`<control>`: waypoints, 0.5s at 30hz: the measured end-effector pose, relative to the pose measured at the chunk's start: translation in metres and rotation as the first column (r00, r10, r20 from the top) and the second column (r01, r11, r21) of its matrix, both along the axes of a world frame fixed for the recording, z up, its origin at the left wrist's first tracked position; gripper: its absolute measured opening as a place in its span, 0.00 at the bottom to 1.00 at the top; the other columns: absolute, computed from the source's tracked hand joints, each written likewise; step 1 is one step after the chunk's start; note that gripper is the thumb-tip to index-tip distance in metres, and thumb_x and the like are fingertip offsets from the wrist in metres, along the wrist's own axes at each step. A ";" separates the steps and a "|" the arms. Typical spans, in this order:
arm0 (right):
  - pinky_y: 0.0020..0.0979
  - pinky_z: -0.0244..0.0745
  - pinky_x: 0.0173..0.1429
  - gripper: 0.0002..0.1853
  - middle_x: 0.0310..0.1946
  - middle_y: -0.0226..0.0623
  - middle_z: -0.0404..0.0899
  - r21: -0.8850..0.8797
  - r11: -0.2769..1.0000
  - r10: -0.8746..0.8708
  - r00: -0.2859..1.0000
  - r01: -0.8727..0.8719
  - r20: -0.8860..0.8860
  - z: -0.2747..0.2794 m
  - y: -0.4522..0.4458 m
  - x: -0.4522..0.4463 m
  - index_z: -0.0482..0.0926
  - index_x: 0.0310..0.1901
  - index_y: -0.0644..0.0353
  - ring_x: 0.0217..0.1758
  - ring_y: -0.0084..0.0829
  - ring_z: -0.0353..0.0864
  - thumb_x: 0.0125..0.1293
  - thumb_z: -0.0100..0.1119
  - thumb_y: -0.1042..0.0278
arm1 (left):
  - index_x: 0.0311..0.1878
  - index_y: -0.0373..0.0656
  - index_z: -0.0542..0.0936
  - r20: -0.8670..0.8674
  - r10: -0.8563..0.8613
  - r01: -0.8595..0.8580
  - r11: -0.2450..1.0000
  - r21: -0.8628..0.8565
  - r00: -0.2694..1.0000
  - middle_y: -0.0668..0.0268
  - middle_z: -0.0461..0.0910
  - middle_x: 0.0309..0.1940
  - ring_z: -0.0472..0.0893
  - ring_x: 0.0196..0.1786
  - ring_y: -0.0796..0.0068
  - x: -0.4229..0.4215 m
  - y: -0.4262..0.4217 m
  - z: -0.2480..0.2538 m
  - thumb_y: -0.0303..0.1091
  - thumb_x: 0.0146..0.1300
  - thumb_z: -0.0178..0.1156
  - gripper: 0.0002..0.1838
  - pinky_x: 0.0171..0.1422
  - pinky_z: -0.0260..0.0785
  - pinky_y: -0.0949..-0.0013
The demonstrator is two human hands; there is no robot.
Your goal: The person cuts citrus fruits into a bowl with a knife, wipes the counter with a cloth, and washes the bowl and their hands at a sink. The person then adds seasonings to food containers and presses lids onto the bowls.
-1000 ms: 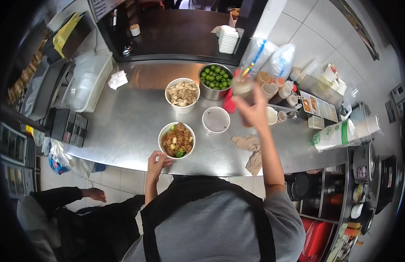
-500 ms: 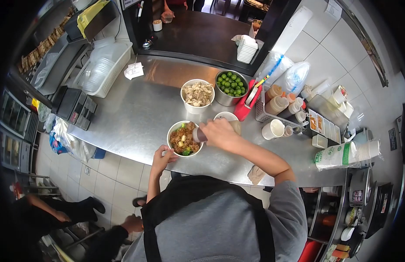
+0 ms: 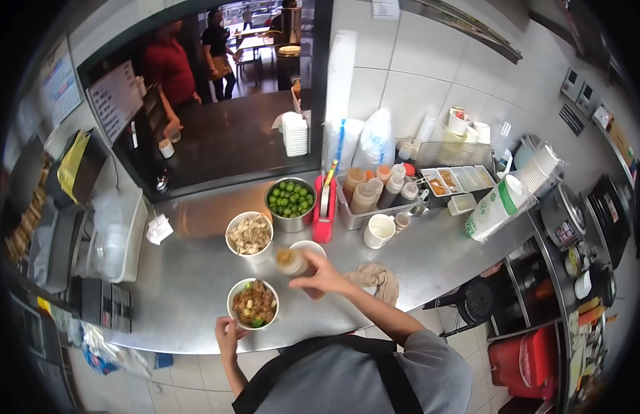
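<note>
My left hand is at the near left rim of a white bowl of brown food with green pieces, its fingers pinched on the rim. In my right hand is a shaker bottle with a brownish end, blurred, held tilted above and right of that bowl. Behind my right hand, a white bowl is partly hidden. A white tub of pale shredded food stands farther back, beside a metal pot of green citrus fruits.
A red tape dispenser stands right of the pot, then a basket of sauce bottles, a white cup and a crumpled cloth. Two people stand beyond the pass-through.
The view has shifted upward and right. My right hand took the bottle over the food bowl, then moved up and back from it, turning the bottle. My left hand stays by the rim.
</note>
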State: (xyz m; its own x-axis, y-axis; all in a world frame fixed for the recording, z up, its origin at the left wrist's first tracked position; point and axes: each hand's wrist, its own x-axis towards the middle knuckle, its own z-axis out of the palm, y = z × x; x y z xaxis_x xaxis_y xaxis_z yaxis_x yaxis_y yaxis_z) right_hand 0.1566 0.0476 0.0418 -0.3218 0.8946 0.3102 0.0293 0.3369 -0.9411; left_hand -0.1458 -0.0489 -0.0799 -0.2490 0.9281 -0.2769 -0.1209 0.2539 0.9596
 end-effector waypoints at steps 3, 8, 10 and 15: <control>0.35 0.64 0.54 0.37 0.45 0.42 0.74 0.220 0.915 -0.354 0.935 0.339 0.034 0.042 0.015 0.046 0.69 0.53 0.63 0.50 0.35 0.71 0.42 0.73 0.57 | 0.38 0.39 0.70 -0.315 0.094 -0.054 0.989 0.135 0.944 0.60 0.72 0.40 0.80 0.30 0.68 -0.024 0.013 0.006 0.29 0.61 0.52 0.05 0.28 0.75 0.72; 0.37 0.62 0.51 0.34 0.44 0.39 0.75 0.678 0.506 -0.851 0.436 0.533 0.293 0.072 0.035 0.120 0.71 0.52 0.58 0.45 0.39 0.67 0.39 0.72 0.64 | 0.46 0.37 0.72 -0.754 0.353 -0.012 0.909 0.417 0.554 0.52 0.72 0.48 0.73 0.52 0.54 -0.029 0.031 0.047 0.30 0.61 0.53 0.11 0.53 0.66 0.60; 0.37 0.62 0.51 0.34 0.43 0.39 0.75 0.702 0.458 -0.886 0.342 0.545 0.313 0.059 0.045 0.142 0.71 0.52 0.57 0.45 0.40 0.67 0.39 0.71 0.66 | 0.45 0.37 0.73 -0.780 0.361 0.004 0.907 0.422 0.511 0.52 0.70 0.51 0.66 0.59 0.54 -0.009 0.028 0.082 0.30 0.60 0.54 0.11 0.61 0.57 0.58; 0.39 0.64 0.53 0.35 0.46 0.42 0.71 0.620 0.465 -0.872 0.447 0.632 0.199 0.020 0.073 0.178 0.69 0.52 0.57 0.48 0.44 0.67 0.37 0.71 0.73 | 0.42 0.37 0.75 -0.717 0.323 0.098 0.873 0.477 0.617 0.49 0.66 0.55 0.66 0.58 0.51 0.041 0.026 0.132 0.28 0.57 0.56 0.10 0.61 0.56 0.58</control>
